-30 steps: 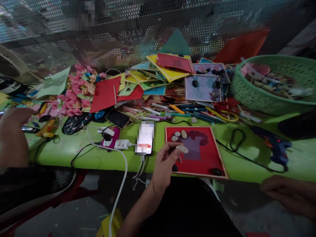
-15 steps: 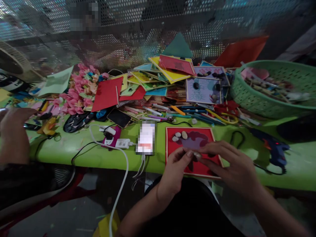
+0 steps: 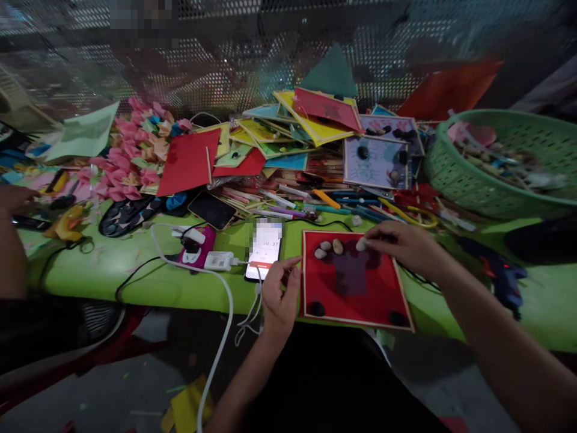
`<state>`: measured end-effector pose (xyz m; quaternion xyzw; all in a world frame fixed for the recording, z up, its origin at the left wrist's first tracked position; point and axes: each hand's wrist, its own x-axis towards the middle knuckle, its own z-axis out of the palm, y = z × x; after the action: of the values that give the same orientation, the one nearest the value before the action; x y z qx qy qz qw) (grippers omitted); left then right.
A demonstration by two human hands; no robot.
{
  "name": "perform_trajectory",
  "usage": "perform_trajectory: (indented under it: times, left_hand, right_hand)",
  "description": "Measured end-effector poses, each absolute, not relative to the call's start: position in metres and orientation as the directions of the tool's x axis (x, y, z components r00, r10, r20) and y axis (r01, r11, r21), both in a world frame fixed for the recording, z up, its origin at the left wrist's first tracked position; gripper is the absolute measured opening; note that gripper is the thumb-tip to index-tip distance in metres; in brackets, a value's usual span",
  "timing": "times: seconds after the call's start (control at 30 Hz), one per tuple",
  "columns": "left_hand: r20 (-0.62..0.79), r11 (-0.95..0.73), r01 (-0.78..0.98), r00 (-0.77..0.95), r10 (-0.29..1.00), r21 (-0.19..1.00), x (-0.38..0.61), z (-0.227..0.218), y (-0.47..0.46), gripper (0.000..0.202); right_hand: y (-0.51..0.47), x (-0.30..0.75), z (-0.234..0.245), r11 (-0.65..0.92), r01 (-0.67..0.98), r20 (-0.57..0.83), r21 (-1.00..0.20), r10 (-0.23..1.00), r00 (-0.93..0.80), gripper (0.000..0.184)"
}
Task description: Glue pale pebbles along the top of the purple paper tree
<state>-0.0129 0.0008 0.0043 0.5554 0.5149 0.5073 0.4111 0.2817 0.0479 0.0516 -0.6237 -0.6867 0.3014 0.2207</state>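
A red picture panel (image 3: 324, 282) with a pale stick frame lies on the green table in front of me. Light pebbles (image 3: 337, 246) sit in its upper left, over a dark purple shape, and black stones (image 3: 317, 309) lie at its lower corners. Between the thumb and fingers of my right hand (image 3: 396, 243) is a whitish pebble (image 3: 361, 244), at the top of the purple shape; whether it touches the panel I cannot tell. At the panel's left edge, my left hand (image 3: 280, 294) has its fingers loosely bent and apart, with nothing in them.
A lit phone (image 3: 264, 249) with cables and a purple power adapter (image 3: 198, 246) lie leftward. Right are a glue gun (image 3: 500, 273) and a green basket (image 3: 478, 174). Pens, cards and pink paper flowers (image 3: 130, 156) crowd the back. Another person's hand (image 3: 15, 198) rests at far left.
My hands have parted. The right one has carried the pebble up to the panel's upper part, while the left has let go and moved left to the panel's edge.
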Motion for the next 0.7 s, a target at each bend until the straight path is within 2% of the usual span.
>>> perform_trajectory:
  times: [0.13, 0.3, 0.47, 0.7]
  left_hand:
    - [0.257, -0.249, 0.292, 0.011, 0.966, 0.923, -0.014, 0.004, 0.001, 0.021]
    - [0.274, -0.272, 0.294, 0.036, 0.961, 0.916, -0.015, 0.005, 0.001, 0.020]
    - [0.294, -0.294, 0.320, 0.051, 0.955, 0.901, -0.015, 0.001, 0.000, 0.020]
    - [0.405, -0.418, 0.359, 0.116, 0.907, 0.834, -0.014, -0.005, -0.006, 0.025]
  right_hand:
    - [0.063, 0.277, 0.045, 0.080, 0.761, -0.144, -0.643, 0.964, -0.223, 0.024]
    - [0.068, 0.276, 0.042, 0.098, 0.825, -0.192, -0.557, 0.951, -0.242, 0.024]
    - [0.066, 0.274, 0.040, 0.122, 0.872, -0.165, -0.475, 0.960, -0.224, 0.021]
    - [0.060, 0.265, 0.039, 0.140, 0.899, -0.102, -0.414, 0.975, -0.198, 0.018]
